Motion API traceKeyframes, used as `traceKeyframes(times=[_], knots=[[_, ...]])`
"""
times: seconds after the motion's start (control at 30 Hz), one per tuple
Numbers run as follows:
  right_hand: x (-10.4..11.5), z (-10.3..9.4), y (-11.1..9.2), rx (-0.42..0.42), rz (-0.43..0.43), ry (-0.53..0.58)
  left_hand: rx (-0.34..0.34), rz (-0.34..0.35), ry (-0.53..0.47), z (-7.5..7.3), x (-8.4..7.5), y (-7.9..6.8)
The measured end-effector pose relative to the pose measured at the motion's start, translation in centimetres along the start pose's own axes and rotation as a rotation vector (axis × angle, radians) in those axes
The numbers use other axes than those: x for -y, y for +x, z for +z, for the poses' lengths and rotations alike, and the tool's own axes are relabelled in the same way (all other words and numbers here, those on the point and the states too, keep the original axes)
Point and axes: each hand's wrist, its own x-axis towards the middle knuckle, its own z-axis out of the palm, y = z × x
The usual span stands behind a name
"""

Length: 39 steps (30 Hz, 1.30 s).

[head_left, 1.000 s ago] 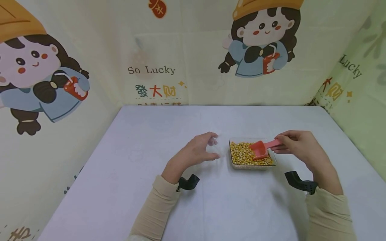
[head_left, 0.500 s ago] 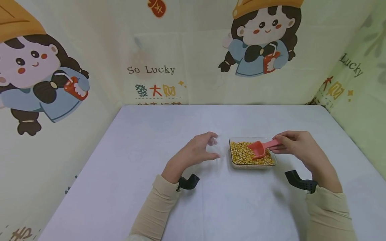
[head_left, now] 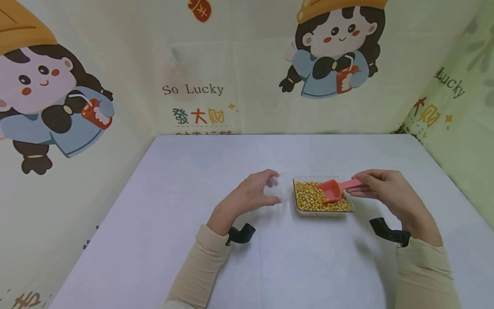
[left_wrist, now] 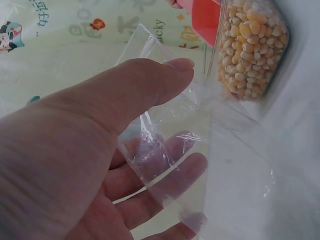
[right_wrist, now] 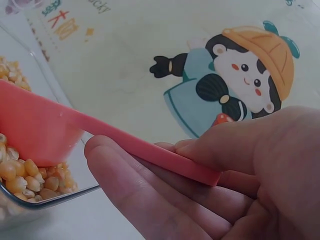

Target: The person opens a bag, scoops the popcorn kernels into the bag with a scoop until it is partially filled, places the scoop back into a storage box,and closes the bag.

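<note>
A printed wall sheet [head_left: 254, 64] hangs behind the table [head_left: 301, 262], which serves as the work surface. The left hand [head_left: 244, 195] is stationed just left of the glass box [head_left: 323, 214], its thumb and fingers curved well apart around the clear bag [left_wrist: 200, 130]. The thumb lies on one side of the plastic and the fingers show through from the other; whether the bag's mouth is spread cannot be determined. The right hand [head_left: 390, 191] pinches the handle of the red scoop [head_left: 332, 191] between thumb and fingers.

The box sits flat between the two hands and is well filled with corn kernels [head_left: 308, 196]. The scoop is located over the box's right part, its bowl at the surface of the corn and its handle reaching past the right rim. No kernels can be made out inside the bowl.

Assessment: the step in hand appears to be scooping. It would be done best by dipping the bowl's front edge beneath the surface, pushing toward the deeper middle, then levelling the bowl before lifting. A modest load should limit spills at the rim. The left hand should grip the bag securely, as its thin film will likely fold inward readily.
</note>
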Motion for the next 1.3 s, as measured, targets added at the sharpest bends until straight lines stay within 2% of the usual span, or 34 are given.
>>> traceKeyframes(times=[0.3,0.7,0.87,1.13,1.3], knots=[[0.3,-0.2,-0.3,-0.015,-0.019,0.015,-0.002,0.016,-0.013,0.0,0.2,0.1],[0.9,1.3,0.5,-0.009,-0.015,0.024,0.007,0.017,-0.007,0.0,0.5,0.1],[0.6,1.0,0.5,-0.007,0.002,-0.009,0.003,0.016,-0.002,0.1,0.5,0.1],[0.2,0.9,0.4,0.005,0.002,0.046,0.006,0.015,-0.017,0.1,0.5,0.2],[0.3,1.3,0.8,0.006,0.010,0.036,0.008,0.012,-0.020,0.2,0.6,0.2]])
